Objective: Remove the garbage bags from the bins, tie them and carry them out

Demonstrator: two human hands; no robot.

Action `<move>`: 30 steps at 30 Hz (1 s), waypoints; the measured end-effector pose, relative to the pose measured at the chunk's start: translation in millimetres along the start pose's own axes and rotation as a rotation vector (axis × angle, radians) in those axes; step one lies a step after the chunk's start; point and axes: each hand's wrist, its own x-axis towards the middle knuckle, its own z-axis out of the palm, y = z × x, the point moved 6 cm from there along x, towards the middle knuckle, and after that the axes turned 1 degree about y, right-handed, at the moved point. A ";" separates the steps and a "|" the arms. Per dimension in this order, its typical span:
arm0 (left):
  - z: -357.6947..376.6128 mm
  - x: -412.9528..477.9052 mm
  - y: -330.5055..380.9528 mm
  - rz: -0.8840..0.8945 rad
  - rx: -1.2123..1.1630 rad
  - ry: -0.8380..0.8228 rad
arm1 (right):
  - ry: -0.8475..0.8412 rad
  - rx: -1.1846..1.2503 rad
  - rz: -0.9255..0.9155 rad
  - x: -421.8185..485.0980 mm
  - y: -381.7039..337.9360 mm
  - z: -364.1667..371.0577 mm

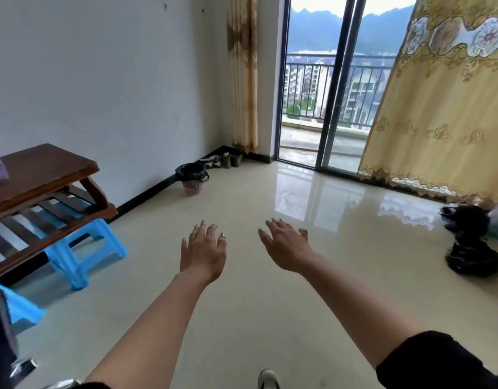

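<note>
A small pink bin lined with a black garbage bag stands on the floor against the far left wall. A black garbage bag, bunched up, sits on the floor at the right by the curtain. My left hand and my right hand are stretched out in front of me over the bare floor, palms down, fingers spread, holding nothing. Both hands are well short of the pink bin and apart from the bag at the right.
A dark wooden table with a slatted shelf stands at the left, blue plastic stools under it. Shoes lie in the far corner. A glass balcony door is ahead, a yellow curtain to its right.
</note>
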 end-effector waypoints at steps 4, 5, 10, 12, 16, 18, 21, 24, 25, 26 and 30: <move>16.1 126.6 -0.5 -0.051 -0.028 0.019 | -0.006 0.033 -0.037 132.5 16.3 -5.8; 17.3 153.3 1.5 -0.061 -0.040 0.022 | -0.010 0.036 -0.047 161.4 18.3 -9.3; 20.2 299.8 0.6 -0.139 -0.059 0.032 | -0.050 0.025 -0.080 318.4 21.5 -26.7; 18.0 344.6 -3.6 -0.158 -0.046 0.023 | -0.061 0.027 -0.099 364.7 18.5 -30.2; 18.7 449.0 -18.5 -0.211 -0.041 0.017 | -0.105 0.050 -0.138 467.9 10.1 -22.6; 21.5 498.8 -26.2 -0.221 -0.034 0.016 | -0.136 0.064 -0.140 516.8 7.8 -14.4; 28.0 581.9 -43.6 -0.227 -0.025 0.019 | -0.166 0.061 -0.137 602.7 4.7 -0.8; 34.7 676.6 -69.7 -0.232 -0.010 0.024 | -0.163 0.064 -0.126 703.3 -5.4 8.6; 35.5 704.4 -77.5 -0.233 -0.010 0.013 | -0.171 0.079 -0.114 732.3 -9.4 10.0; 37.5 738.2 -87.2 -0.240 -0.012 0.008 | -0.173 0.088 -0.103 768.0 -13.8 12.6; 33.2 851.2 -111.3 -0.261 0.008 -0.006 | -0.195 0.097 -0.085 887.8 -33.4 16.3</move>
